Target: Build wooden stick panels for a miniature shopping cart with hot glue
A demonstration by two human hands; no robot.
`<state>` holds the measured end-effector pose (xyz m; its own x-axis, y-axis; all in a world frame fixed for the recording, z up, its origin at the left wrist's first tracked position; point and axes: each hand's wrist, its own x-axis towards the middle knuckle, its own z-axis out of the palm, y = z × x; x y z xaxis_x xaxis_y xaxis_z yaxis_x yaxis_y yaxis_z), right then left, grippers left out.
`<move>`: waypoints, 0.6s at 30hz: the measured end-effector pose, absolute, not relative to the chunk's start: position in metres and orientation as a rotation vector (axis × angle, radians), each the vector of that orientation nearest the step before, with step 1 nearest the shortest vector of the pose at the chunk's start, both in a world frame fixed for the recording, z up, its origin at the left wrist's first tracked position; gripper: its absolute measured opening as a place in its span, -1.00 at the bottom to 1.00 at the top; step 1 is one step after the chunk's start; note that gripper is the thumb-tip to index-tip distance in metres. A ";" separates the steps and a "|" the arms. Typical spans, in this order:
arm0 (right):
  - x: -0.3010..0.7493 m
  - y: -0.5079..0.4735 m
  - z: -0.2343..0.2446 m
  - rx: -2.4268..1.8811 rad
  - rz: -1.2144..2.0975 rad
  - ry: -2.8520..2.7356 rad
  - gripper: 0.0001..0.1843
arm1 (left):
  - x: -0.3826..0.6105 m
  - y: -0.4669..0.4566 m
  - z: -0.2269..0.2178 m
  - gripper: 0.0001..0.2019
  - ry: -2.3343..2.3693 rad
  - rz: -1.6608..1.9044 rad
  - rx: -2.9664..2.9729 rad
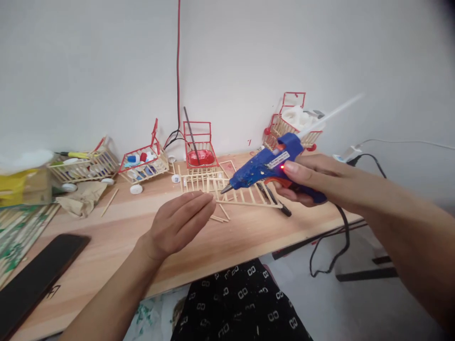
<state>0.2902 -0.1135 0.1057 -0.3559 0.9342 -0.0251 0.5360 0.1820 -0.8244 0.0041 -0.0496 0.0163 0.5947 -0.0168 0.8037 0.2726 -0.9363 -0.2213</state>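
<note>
My right hand point(309, 180) is wrapped round a blue hot glue gun point(265, 161) with a lit red light and a clear glue stick out of its back. The gun's metal nozzle points down left, close to my left fingertips. My left hand point(185, 220) is closed, its fingers pressed together at the left end of a ladder-like wooden stick frame point(249, 195). Its thumb and whatever it pinches are hidden. Behind the frame stands a stick-built cart point(198, 142) with red edges, holding a red tub with a brush. Black-handled pliers point(284, 208) lie partly under the frame.
Stick carts with bottle caps point(144, 163), markers point(85, 166) and white material point(298, 118) line the wall. A black phone point(39, 279), crumpled brown paper point(81, 196) and green-marked sticks point(21, 237) lie left. The gun's black cord point(344, 232) hangs past the table's right edge.
</note>
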 end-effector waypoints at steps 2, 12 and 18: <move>0.285 -0.111 0.110 -1.401 1.029 -2.013 -0.54 | 0.004 -0.053 0.017 -0.70 -0.222 -1.235 -2.496; 0.277 -0.112 0.109 -1.417 0.964 -2.020 -0.52 | 0.004 -0.055 0.018 -0.72 -0.246 -1.219 -2.493; 0.272 -0.110 0.106 -1.446 0.838 -2.023 -0.47 | 0.004 -0.056 0.019 -0.72 -0.255 -1.204 -2.503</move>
